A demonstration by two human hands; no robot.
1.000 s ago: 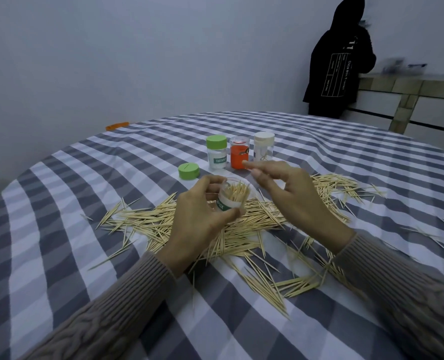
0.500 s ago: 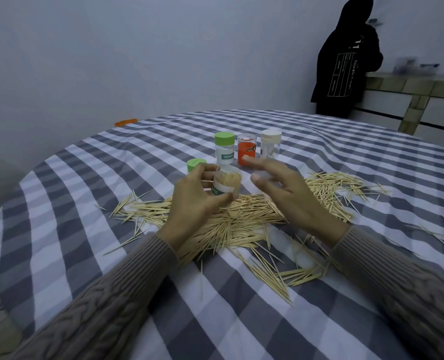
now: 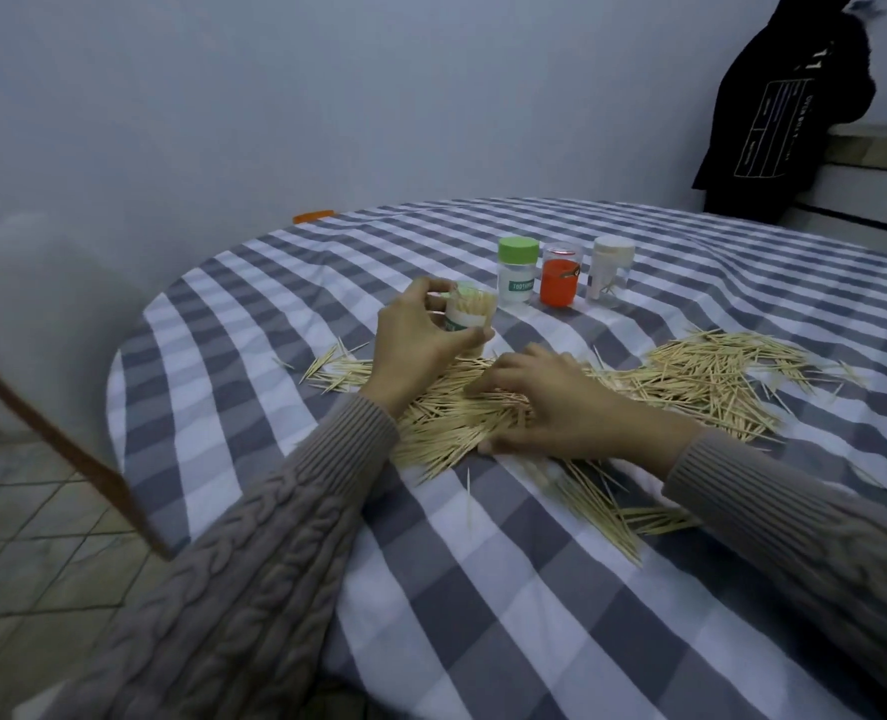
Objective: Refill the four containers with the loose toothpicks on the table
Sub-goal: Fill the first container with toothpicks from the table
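Toothpicks [image 3: 613,392] lie in a loose heap across the checked tablecloth [image 3: 483,589], with thinner strays trailing toward the near edge and out to the right. They look very light, thin and stiff, pointed at the ends; single sticks would likely slip from fingertips or snap if bent, so a small bundle pinched across its middle, with the sticks lined up the same way, seems the better hold.

Over the thick part of the heap the right hand [image 3: 561,407] lies palm down, fingers spread and slightly curved onto the sticks; whether any are already pinched under the fingertips I cannot tell, since the hand covers them.

Just beyond the heap's far left edge, the left hand [image 3: 420,340] grips the open container [image 3: 470,322], thumb and fingers curled round its clear, labelled wall. It has no lid on, stands roughly upright, and toothpick ends show packed at its mouth, so it seems nearly full.

Three more containers stand in a row farther back, close beside each other. The green-lidded container [image 3: 518,272] is capped and carries a white label; what it holds is not visible. The orange container [image 3: 559,275] has a clear top, and its fill is hidden by the coloured wall. The white-capped container [image 3: 610,267] is clear at the bottom, where a few toothpicks seem to lie, though the view is too soft to be sure.
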